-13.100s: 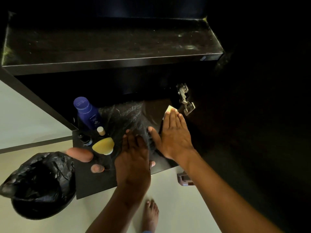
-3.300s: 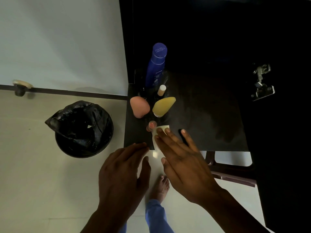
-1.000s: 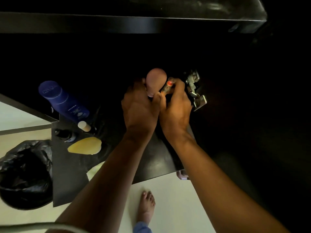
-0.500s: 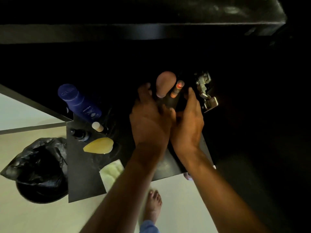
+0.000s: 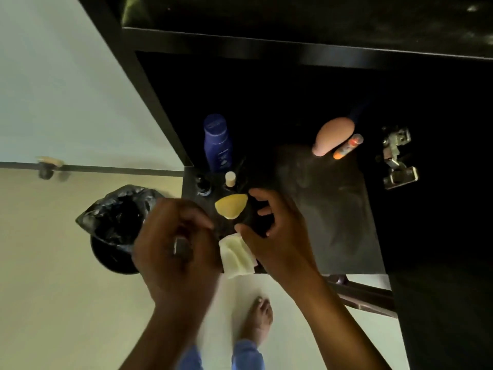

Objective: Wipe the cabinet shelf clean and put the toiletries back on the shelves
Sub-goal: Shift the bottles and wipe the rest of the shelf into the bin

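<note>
On the dark lower shelf (image 5: 336,214), a pink egg-shaped sponge (image 5: 333,138) and a small orange-capped tube (image 5: 346,146) lie at the back right. At the left stand a blue lotion bottle (image 5: 217,142), a small beige-capped bottle (image 5: 230,178) and a small dark bottle (image 5: 202,185). A yellow sponge (image 5: 231,205) lies in front of them. A white wipe (image 5: 237,256) hangs over the front edge. My right hand (image 5: 277,231) hovers with fingers apart beside the yellow sponge, thumb at the wipe. My left hand (image 5: 176,244) is blurred and curled over the shelf's front left corner.
A black-lined bin (image 5: 117,228) stands on the pale floor left of the cabinet. The upper shelf (image 5: 320,20) juts out above. A metal hinge (image 5: 397,158) sits on the right wall. My bare foot (image 5: 257,321) is below the shelf edge.
Both hands let go of the pink sponge and the tube at the back right, then drew back to the front left by the yellow sponge and wipe.
</note>
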Demonstrator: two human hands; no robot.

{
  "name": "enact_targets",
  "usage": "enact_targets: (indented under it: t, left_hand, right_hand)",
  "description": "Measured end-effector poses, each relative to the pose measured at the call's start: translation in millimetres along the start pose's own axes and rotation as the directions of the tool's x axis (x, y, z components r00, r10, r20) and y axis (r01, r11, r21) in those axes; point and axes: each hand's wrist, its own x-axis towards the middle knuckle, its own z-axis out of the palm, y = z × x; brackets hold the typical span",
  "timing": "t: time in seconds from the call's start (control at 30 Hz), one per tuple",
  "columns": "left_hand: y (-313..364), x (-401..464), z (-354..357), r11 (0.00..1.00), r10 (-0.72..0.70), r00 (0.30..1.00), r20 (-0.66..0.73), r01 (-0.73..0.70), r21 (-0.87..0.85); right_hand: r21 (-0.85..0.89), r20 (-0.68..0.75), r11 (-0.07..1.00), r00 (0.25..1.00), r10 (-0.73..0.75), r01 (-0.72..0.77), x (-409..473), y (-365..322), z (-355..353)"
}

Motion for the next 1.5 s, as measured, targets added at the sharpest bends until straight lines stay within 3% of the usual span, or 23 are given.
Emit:
enact_targets:
  t: [0.1, 0.23, 0.33, 0.57, 0.7, 0.93, 1.2, 1.5]
  left_hand:
    - [-31.7, 19.0, -0.8, 0.976, -0.163, 0.986, -0.038, 0.167, 0.137]
    - [-56.8, 31.0, 8.7, 0.948, -0.175, 0.963, 0.205, 0.108, 0.300]
    - [-65.4, 33.3, 14.5, 0.930, -0.175, 0.948, 0.265, 0.071, 0.361]
    - [-67.0, 34.4, 21.2, 0.936, -0.146, 0.971, 0.188, 0.074, 0.343]
    - [-56.3, 17.1, 16.3, 0.950, -0.088, 0.986, 0.143, 0.040, 0.310]
    - [-27.2, -10.7, 66.9, 0.985, 0.105, 0.931, 0.349, -0.147, 0.095]
    - [-11.2, 22.0, 166.8, 0.952, 0.086, 0.915, 0.394, -0.192, 0.237]
    - [-14.7, 26.1, 191.3, 0.936, 0.089, 0.923, 0.374, -0.206, 0.286]
  right_hand:
    - [-0.069, 0.024, 0.997, 0.999, -0.031, 0.033, 4.0, -5.0, 11.2]
    - [-0.127, -0.152, 0.992, 0.987, -0.045, 0.026, 3.8, -11.5, 32.3]
    - [-0.159, -0.274, 0.987, 0.960, -0.048, 0.004, 0.5, -14.8, 47.0]
    - [-0.272, -0.387, 0.962, 0.912, -0.132, 0.024, 0.0, -10.8, 54.1]
    - [-0.181, -0.431, 0.980, 0.902, 0.001, -0.087, 2.0, -2.7, 24.2]
    - [-0.128, -0.633, 0.972, 0.771, 0.074, -0.199, 20.8, 23.1, -49.0]
    - [-0.104, -0.700, 0.979, 0.712, 0.054, -0.177, 48.0, 39.9, -74.1]
    - [-0.075, -0.690, 0.984, 0.721, 0.063, -0.159, 58.3, 52.7, -71.8]
